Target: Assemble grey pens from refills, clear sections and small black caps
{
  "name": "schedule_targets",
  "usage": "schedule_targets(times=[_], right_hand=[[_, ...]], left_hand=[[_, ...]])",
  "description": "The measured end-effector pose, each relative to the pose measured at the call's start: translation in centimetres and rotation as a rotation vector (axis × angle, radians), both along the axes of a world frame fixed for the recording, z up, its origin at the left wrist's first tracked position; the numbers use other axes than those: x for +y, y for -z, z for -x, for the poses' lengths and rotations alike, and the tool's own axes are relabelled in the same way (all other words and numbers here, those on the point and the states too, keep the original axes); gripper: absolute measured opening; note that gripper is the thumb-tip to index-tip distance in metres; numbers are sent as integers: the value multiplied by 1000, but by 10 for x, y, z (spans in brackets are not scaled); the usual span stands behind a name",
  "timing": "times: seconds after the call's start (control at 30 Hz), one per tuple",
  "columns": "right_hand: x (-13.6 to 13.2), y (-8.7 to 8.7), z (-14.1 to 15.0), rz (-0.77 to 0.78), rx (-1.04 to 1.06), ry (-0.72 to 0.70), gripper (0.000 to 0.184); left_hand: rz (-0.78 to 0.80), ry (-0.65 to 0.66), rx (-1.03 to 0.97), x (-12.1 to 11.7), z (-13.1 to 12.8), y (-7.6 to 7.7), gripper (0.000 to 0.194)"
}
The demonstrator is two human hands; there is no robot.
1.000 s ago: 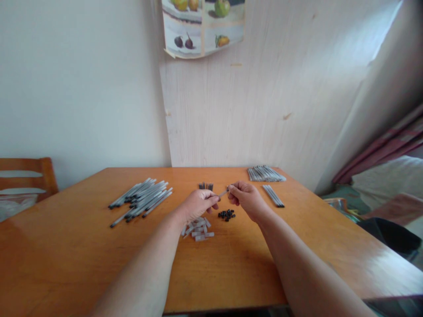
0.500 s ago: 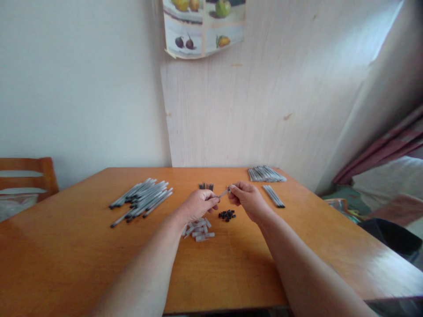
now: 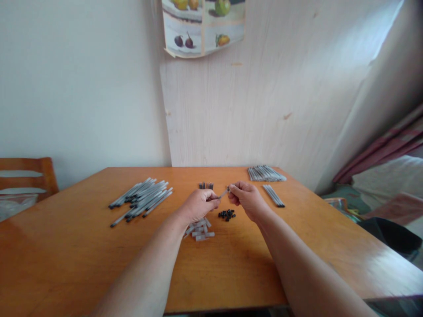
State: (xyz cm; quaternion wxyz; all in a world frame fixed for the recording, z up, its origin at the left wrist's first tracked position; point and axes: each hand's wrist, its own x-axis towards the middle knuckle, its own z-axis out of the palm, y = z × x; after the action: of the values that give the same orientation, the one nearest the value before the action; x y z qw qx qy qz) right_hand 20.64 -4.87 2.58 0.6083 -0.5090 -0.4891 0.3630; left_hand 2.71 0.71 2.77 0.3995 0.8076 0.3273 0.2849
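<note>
My left hand (image 3: 200,205) is closed, thumb and fingers pinching one end of a slim translucent tube (image 3: 224,193), which looks like a pen part. At its other end, the fingertips of my right hand (image 3: 245,196) are pinched together, with a small dark bit (image 3: 228,188) showing there. Whether that bit is joined to the tube is too small to tell. Just below the hands lies a little heap of black plugs (image 3: 227,215). Short frosted pieces like pen caps (image 3: 202,230) are piled under my left wrist, partly hidden by it.
Many grey pens with black ends (image 3: 143,198) lie heaped on the left of the wooden table (image 3: 228,268). A short row of pens (image 3: 273,196) sits to the right, with a packed bundle (image 3: 266,173) behind. Thin dark-ended pieces (image 3: 206,186) stand beyond my left hand.
Both hands stay almost in place, still pinching the tube between them. Only a very slight shift of the view and the left arm shows.
</note>
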Motion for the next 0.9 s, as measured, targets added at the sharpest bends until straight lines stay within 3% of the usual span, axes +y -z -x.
schedule_targets(times=[0.3, 0.63, 0.9], right_hand=[[-3, -2, 1, 53, -108, 36, 30], [-12, 10, 27, 52, -673, -243, 5], [-16, 23, 42, 66, -792, -353, 22]], left_hand=[[128, -85, -193, 7, 5, 0, 23], [220, -263, -414, 8, 10, -9, 24], [288, -293, -473, 15, 12, -6, 27]])
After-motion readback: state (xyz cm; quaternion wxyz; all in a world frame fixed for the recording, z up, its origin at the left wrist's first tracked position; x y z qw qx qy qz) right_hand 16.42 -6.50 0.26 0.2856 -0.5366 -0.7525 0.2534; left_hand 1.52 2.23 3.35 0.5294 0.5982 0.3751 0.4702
